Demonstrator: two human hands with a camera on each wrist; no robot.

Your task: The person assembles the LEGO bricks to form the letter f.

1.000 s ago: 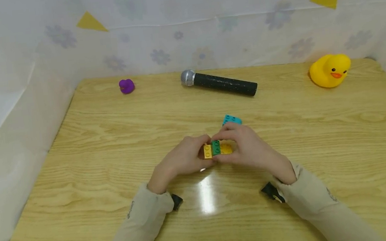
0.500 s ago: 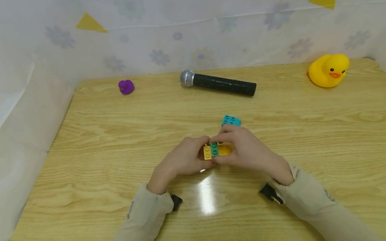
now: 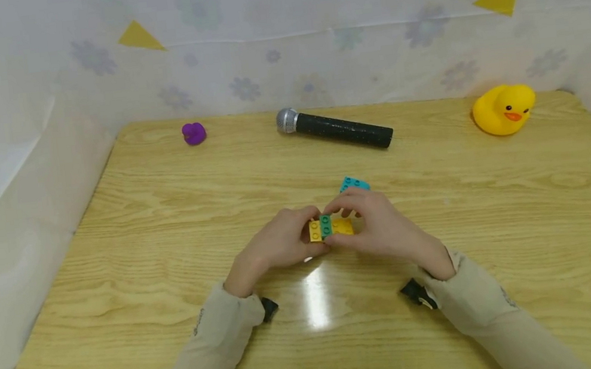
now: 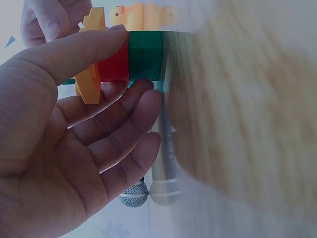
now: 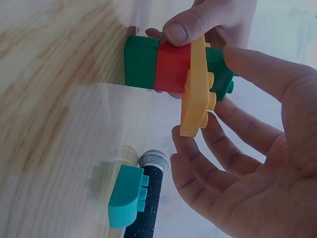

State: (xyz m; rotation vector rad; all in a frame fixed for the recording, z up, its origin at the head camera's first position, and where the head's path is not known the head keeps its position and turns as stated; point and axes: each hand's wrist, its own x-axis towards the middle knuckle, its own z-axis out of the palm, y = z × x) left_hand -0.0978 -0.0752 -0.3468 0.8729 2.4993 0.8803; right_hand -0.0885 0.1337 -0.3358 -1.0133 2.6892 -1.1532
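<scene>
My left hand (image 3: pixel 285 239) grips a red brick (image 5: pixel 172 67) between thumb and fingers. That brick sits on a dark green brick (image 5: pixel 140 62), which stands on the table (image 3: pixel 174 269). Across the red brick lies a long yellow piece (image 5: pixel 194 106), its studs facing up. A smaller green brick (image 3: pixel 325 226) is on the yellow piece, pinched between the thumb and index finger of my right hand (image 3: pixel 375 224). The right hand's other fingers hang loosely below. Just beyond the right hand lies a turquoise brick (image 5: pixel 125 198) with a rounded end, partly hidden in the head view.
A black microphone (image 3: pixel 344 129) with a silver head lies toward the back. At back left is a small purple duck (image 3: pixel 194 134), and a big yellow rubber duck (image 3: pixel 503 111) sits at back right. A flowered white curtain (image 3: pixel 239 64) hangs behind the table.
The small green brick and the right hand's fingertips have shifted slightly left, toward the left hand. The yellow piece has moved a little left too. Other objects stay put.
</scene>
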